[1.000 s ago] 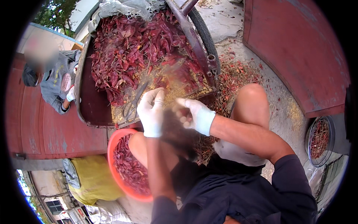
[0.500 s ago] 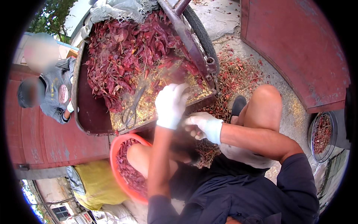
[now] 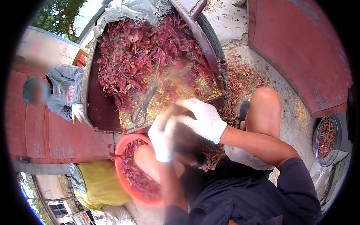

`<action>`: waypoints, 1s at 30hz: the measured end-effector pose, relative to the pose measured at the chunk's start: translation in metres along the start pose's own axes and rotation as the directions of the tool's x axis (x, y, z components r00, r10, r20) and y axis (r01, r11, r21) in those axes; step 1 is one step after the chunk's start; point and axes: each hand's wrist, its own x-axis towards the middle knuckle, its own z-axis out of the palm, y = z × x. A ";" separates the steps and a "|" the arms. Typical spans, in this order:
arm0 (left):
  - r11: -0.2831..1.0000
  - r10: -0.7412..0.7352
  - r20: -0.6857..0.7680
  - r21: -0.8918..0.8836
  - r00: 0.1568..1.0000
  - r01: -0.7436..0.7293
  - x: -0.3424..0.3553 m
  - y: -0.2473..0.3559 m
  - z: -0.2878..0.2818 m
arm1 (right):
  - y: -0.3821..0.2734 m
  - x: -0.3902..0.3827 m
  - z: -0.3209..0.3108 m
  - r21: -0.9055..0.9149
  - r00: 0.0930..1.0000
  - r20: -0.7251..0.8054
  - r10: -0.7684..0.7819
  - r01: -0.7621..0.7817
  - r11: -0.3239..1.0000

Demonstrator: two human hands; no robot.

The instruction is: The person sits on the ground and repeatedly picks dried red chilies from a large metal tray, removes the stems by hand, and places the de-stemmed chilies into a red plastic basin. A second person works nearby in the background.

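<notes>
Two white-gloved hands meet in the middle, over the near edge of a big rusty cart heaped with dried red chillies. Beyond the cart's wheel, more chilli scraps litter the concrete ground. Below the cart's lip sits a round red basin, partly filled with chillies, with a yellow sack just beside it. At the far left another person's sleeve and gloved hand rest against the cart's side. A small wire basket holding chillies stands well apart at the right. A pair of scissors lies on the seed-strewn cart floor, near the hands but untouched. The right hand is curled loosely, fingers bent toward the left hand, which is blurred; I cannot tell what either one grips.
</notes>
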 end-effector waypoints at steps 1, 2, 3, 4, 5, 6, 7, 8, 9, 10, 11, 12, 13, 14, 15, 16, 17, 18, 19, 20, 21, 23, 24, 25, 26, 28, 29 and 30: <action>1.000 -0.028 -0.012 -0.013 1.000 0.028 -0.003 0.002 -0.002 | 0.000 0.000 -0.001 -0.036 0.999 0.021 -0.037 0.038 0.999; 0.998 -0.056 -0.024 -0.027 0.998 0.055 -0.005 0.002 -0.005 | -0.001 0.001 -0.001 -0.070 0.996 0.043 -0.073 0.076 0.995; 0.997 -0.075 -0.038 -0.023 0.996 0.074 -0.007 0.000 -0.005 | -0.001 0.000 0.000 -0.097 0.993 0.070 -0.093 0.100 0.990; 0.995 -0.095 -0.053 -0.020 0.994 0.094 -0.009 -0.004 -0.006 | -0.002 -0.002 0.002 -0.123 0.989 0.097 -0.113 0.124 0.985; 0.993 -0.114 -0.068 -0.016 0.991 0.114 -0.011 -0.009 -0.006 | -0.002 -0.004 0.004 -0.148 0.983 0.126 -0.132 0.150 0.978; 0.995 -0.097 -0.073 -0.001 0.993 0.097 -0.013 -0.016 -0.006 | -0.001 -0.007 0.009 -0.143 0.982 0.107 -0.156 0.171 0.975; 0.995 -0.082 -0.076 0.042 0.994 0.085 -0.016 -0.019 -0.007 | 0.000 -0.008 0.012 -0.161 0.981 0.148 -0.122 0.146 0.976; 0.994 -0.067 -0.078 0.085 0.995 0.073 -0.019 -0.020 -0.007 | 0.001 -0.008 0.014 -0.181 0.978 0.189 -0.088 0.122 0.976; 0.990 -0.054 -0.075 0.125 0.996 0.063 -0.021 -0.021 -0.005 | 0.002 -0.009 0.015 -0.204 0.973 0.228 -0.047 0.095 0.974; 0.968 0.155 -0.101 0.215 0.983 -0.130 -0.020 -0.021 -0.001 | 0.003 -0.010 0.016 -0.187 0.979 0.192 -0.070 0.106 0.976; 0.973 0.135 -0.121 0.204 0.983 -0.109 -0.020 -0.018 0.001 | 0.003 -0.010 0.015 -0.202 0.973 0.226 -0.050 0.098 0.974; 0.976 0.116 -0.141 0.199 0.983 -0.086 -0.021 -0.014 0.000 | 0.001 -0.008 0.015 -0.212 0.965 0.261 -0.033 0.090 0.973; 0.979 0.096 -0.162 0.192 0.982 -0.064 -0.022 -0.011 0.001 | 0.000 -0.007 0.015 -0.222 0.956 0.294 -0.015 0.083 0.972; 0.963 0.171 -0.156 0.233 0.973 -0.131 -0.021 -0.015 0.002 | 0.001 -0.007 0.015 -0.206 0.955 0.298 -0.007 0.071 0.976; 0.935 0.222 -0.126 0.309 0.967 -0.174 -0.021 -0.016 0.001 | 0.002 -0.008 0.016 -0.186 0.952 0.306 0.003 0.057 0.981; 0.899 0.269 -0.092 0.380 0.959 -0.216 -0.021 -0.017 0.001 | 0.001 -0.007 0.017 -0.165 0.949 0.316 0.013 0.041 0.985; 0.857 0.312 -0.053 0.447 0.949 -0.257 -0.019 -0.018 0.001 | 0.001 -0.004 0.013 -0.217 0.931 0.361 0.048 0.033 0.976; 0.836 0.354 -0.063 0.468 0.933 -0.285 -0.018 -0.016 0.002 | -0.001 -0.002 0.011 -0.247 0.924 0.382 0.020 0.081 0.966; 0.807 0.373 -0.043 0.508 0.927 -0.302 -0.018 -0.018 0.001 | 0.000 -0.002 0.011 -0.276 0.915 0.404 -0.008 0.130 0.952; 0.799 0.369 -0.035 0.521 0.929 -0.299 -0.018 -0.014 0.003 | 0.006 -0.002 0.012 -0.291 0.918 0.395 -0.016 0.141 0.946; 0.790 0.370 -0.024 0.534 0.929 -0.301 -0.016 -0.009 0.005 | 0.013 0.001 0.017 -0.264 0.932 0.358 -0.063 0.165 0.950; 0.939 0.225 -0.121 0.292 0.967 -0.182 -0.016 -0.022 0.004 | 0.020 -0.001 0.019 -0.153 0.935 0.338 -0.105 0.165 0.974; 0.998 0.016 -0.149 0.065 0.989 -0.007 -0.017 -0.018 0.006 | 0.017 0.003 0.015 -0.063 0.939 0.308 -0.150 0.177 0.982; 0.971 -0.193 -0.128 -0.166 0.973 0.170 -0.017 -0.017 0.007 | 0.014 0.004 0.012 -0.025 0.940 0.311 -0.141 0.156 0.987; 0.955 -0.216 -0.095 -0.226 0.972 0.190 -0.016 -0.018 0.006 | 0.011 0.005 0.009 0.013 0.940 0.314 -0.131 0.134 0.991; 0.877 -0.204 -0.039 -0.451 0.978 0.165 -0.015 -0.030 0.006 | 0.004 0.008 0.005 0.107 0.947 0.292 -0.132 0.105 0.989; 0.818 -0.192 -0.011 -0.554 0.981 0.154 -0.015 -0.038 0.006 | -0.003 0.009 0.001 0.186 0.932 0.360 -0.032 -0.038 0.982; 0.787 -0.178 0.037 -0.594 0.983 0.165 -0.015 -0.042 0.007 | -0.013 0.012 -0.008 0.247 0.900 0.432 0.063 -0.185 0.951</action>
